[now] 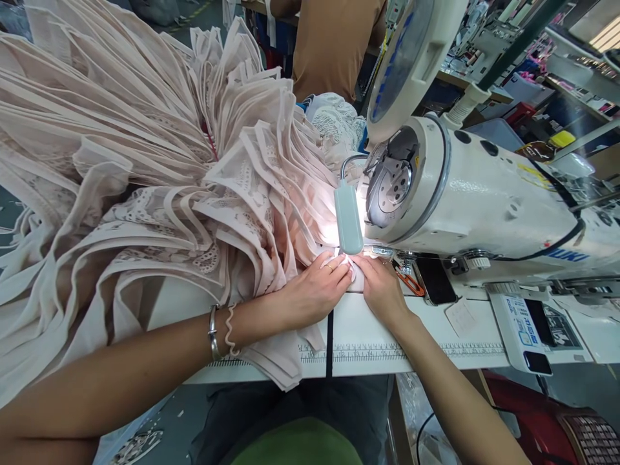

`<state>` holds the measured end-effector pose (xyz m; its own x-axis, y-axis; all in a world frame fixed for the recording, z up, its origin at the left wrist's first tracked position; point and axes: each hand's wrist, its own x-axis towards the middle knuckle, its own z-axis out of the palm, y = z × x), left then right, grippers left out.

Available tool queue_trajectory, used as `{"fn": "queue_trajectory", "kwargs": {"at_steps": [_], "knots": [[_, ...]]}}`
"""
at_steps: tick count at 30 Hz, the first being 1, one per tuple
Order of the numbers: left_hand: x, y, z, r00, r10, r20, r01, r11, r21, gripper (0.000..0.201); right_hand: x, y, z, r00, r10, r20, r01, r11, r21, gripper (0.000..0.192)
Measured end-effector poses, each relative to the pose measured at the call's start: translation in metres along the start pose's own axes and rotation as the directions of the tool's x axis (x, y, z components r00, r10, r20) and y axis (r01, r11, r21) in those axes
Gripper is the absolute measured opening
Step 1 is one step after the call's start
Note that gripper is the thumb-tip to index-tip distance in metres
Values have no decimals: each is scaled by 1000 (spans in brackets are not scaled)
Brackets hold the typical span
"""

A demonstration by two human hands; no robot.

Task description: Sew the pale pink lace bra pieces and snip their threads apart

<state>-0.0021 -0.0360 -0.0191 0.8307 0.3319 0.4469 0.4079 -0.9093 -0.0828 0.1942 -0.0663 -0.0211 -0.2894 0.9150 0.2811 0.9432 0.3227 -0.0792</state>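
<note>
My left hand point(322, 284) is closed on the edge of a pale beige fabric piece point(357, 284) beside the sewing machine's needle area. Opposite it, my right hand point(380, 287) pinches the same fabric between thumb and fingers. The hands almost touch, and a small white fold shows between them. Just above the fingertips hangs a pale green lamp point(347, 223), lighting the cloth and hiding the needle. The white sewing machine point(465, 187) stretches from there to the right.
A big heap of beige lace-trimmed garments point(159, 148) covers the left side. Orange-handled snips point(411, 283), a black phone point(438, 281) and a control panel point(520, 329) lie to the right. A printed ruler point(368, 352) runs along the table's front. A person in brown point(334, 48) is beyond.
</note>
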Motion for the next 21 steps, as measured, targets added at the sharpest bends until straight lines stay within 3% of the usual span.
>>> {"fn": "queue_trajectory", "kwargs": {"at_steps": [9,21], "knots": [[-1,6,5,995,-47,89,50,998,-29,34,-1,3,7,998,-15,-55,15,1000,1,50],[-2,3,12,1000,-7,-29,6,1000,-10,37,1,2,6,999,-7,-38,6,1000,-29,52]]}}
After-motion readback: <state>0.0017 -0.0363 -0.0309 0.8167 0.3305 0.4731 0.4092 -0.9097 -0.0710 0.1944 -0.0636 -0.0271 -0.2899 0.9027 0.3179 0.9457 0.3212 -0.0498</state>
